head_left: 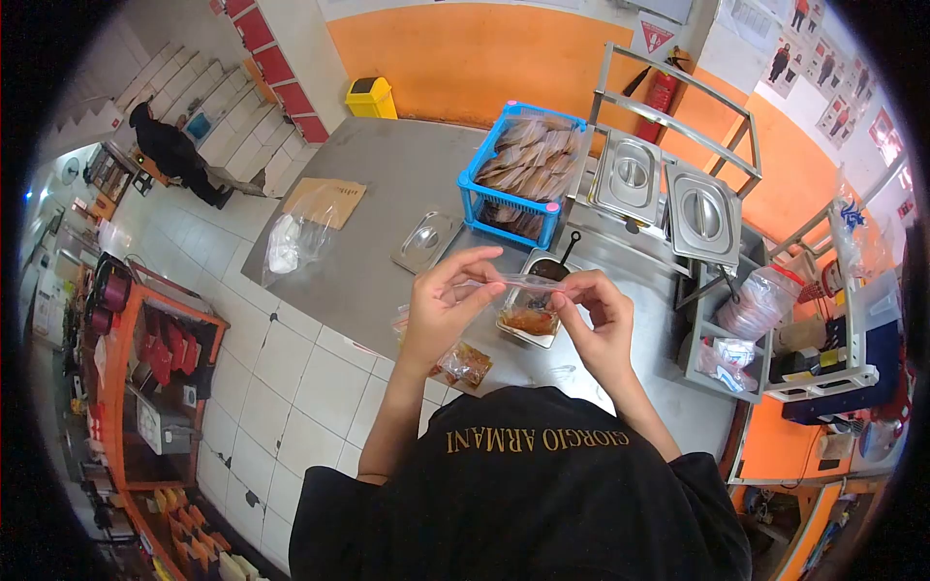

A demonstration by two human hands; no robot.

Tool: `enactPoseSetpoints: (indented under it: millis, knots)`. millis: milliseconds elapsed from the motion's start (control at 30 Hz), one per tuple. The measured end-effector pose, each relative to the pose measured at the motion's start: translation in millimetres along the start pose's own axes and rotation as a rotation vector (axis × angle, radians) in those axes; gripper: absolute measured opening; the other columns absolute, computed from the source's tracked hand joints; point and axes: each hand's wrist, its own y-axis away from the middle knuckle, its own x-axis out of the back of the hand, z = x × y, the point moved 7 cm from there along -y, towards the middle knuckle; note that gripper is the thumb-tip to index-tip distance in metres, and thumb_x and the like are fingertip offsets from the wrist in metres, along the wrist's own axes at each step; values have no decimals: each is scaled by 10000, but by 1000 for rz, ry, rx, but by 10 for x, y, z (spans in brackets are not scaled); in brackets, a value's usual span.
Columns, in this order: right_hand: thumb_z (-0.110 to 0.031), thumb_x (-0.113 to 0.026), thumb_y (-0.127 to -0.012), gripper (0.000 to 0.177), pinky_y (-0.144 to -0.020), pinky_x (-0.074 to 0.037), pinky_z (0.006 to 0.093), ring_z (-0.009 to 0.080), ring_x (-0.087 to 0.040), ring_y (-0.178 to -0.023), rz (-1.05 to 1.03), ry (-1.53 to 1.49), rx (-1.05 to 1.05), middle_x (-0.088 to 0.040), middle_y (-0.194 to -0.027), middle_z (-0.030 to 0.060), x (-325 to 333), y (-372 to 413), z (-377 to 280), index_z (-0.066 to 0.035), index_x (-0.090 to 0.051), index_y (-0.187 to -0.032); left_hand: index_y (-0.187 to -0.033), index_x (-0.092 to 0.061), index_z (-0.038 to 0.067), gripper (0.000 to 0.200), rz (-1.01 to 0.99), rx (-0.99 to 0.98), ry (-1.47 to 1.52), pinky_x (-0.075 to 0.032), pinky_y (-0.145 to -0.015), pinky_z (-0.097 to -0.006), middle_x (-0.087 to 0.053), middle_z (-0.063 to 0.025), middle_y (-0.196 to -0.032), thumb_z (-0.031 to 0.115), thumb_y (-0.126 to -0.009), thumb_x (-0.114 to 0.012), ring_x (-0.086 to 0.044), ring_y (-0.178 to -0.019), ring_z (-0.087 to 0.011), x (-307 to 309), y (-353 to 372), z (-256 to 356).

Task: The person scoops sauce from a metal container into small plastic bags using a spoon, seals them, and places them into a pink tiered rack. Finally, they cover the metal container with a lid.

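My left hand (448, 302) and my right hand (599, 312) are closed in pinches on the two ends of a small clear plastic bag's (528, 283) top edge. Below that edge, reddish-brown sauce (530, 321) shows through the plastic, overlapping a steel pan (543, 341) in this view. A dark-handled ladle (572, 244) rests in the pan, just beyond the bag. Beside my left wrist, near the table's front edge, lie filled sauce bags (463, 365), partly hidden by my forearm.
Behind the pan, a blue basket (468, 181) holds many flat brown packets. A steel lid (427, 240) lies left of it. Lidded steel pans (632, 174) stand at the right. Plastic and cardboard (329, 200) lie at the far left. Another person (174, 150) is by the stairs.
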Motion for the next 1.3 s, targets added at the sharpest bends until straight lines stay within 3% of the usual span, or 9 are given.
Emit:
enactPoseSetpoints:
  millis: [133,300,600,800,1133,1233,1300]
  knots:
    - [-2,-660,-761,69,-585,-466,236,115,-608,-658,-90,278,103,-630,-740,74,-15,2,-139,6,-621,-817,-1128,-550,-26,385,-10,18,-89,-484,-744,-231,-618,-56,-866,-69,-757,-644,-592,-833,-105,-30,45,71]
    - [-2,-672,-727,108,-593,-474,275,221,-611,-688,-239,506,294,-617,-758,103,-122,-14,-331,9,-620,-821,-1113,-556,-20,370,5,-37,-108,-491,-728,-232,-633,-70,-847,-62,-757,-647,-606,-821,-108,-6,28,110]
    - [37,-645,-688,119,-584,-458,311,245,-573,-667,-235,493,287,-582,-745,107,-181,2,-293,13,-585,-787,-1024,-624,26,302,1,-169,-310,-451,-704,-258,-662,-47,-771,24,-728,-684,-606,-735,-105,-5,55,189]
    - [33,-646,-685,120,-599,-458,320,255,-569,-671,-242,460,361,-580,-747,106,-261,6,-245,14,-576,-782,-1005,-638,37,293,2,-249,-405,-451,-748,-282,-675,-50,-799,25,-716,-686,-599,-793,-147,-20,143,197]
    - [-2,-651,-696,117,-643,-457,333,267,-567,-710,-433,369,310,-572,-753,119,-630,164,99,5,-572,-781,-981,-632,15,255,117,-91,-431,-430,-813,-290,-668,-59,-838,2,-731,-679,-588,-833,-128,197,561,-230]
    - [-14,-639,-710,126,-656,-462,354,286,-569,-724,-574,385,277,-567,-763,133,-777,264,316,4,-577,-818,-974,-630,9,227,227,-25,-436,-441,-788,-265,-663,-45,-854,12,-752,-678,-590,-828,-109,372,824,-497]
    - [13,-636,-706,124,-637,-460,351,275,-560,-710,-710,445,296,-552,-746,116,-890,383,479,6,-575,-814,-965,-638,29,218,360,146,-364,-452,-707,-250,-662,-30,-807,42,-753,-682,-602,-771,-106,532,1074,-736]
